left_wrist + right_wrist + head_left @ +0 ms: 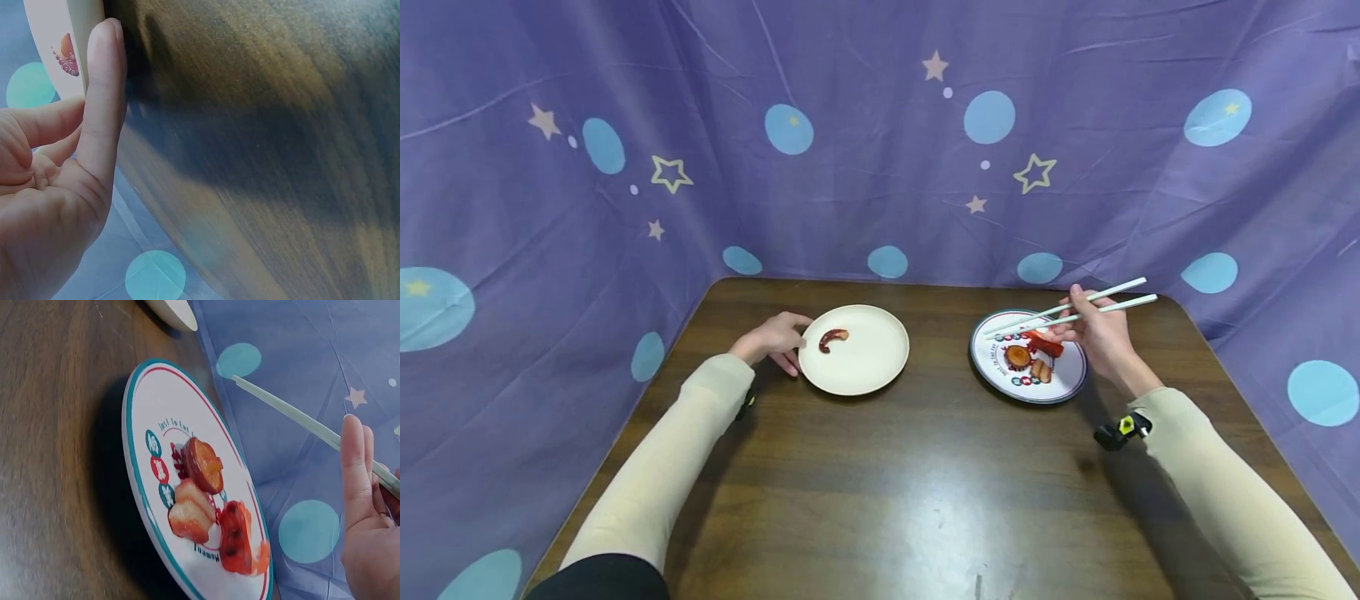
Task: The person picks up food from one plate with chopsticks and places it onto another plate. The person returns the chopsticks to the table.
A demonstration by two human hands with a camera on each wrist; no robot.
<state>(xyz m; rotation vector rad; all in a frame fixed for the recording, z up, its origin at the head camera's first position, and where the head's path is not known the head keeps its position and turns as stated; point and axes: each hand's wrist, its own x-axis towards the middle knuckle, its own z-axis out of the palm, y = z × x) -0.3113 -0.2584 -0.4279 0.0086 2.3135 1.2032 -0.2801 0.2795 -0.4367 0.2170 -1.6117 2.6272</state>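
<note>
Brown table (pixel 820 483); arms (pixel 655 467) outstretched, left hand (pixel 771 339) pinching cream plate (pixel 874 350), right hand (pixel 1102 335) gripping chopsticks (pixel 1117 289) over printed plate (pixel 989 368).

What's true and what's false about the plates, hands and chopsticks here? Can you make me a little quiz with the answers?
1. The right hand holds the chopsticks. True.
2. The chopsticks are bright red. False: they are pale.
3. The left hand touches the cream plate. True.
4. Three pieces of food lie on the cream plate. False: just one curved piece of food.
5. The patterned plate is right of the cream plate. True.
</note>
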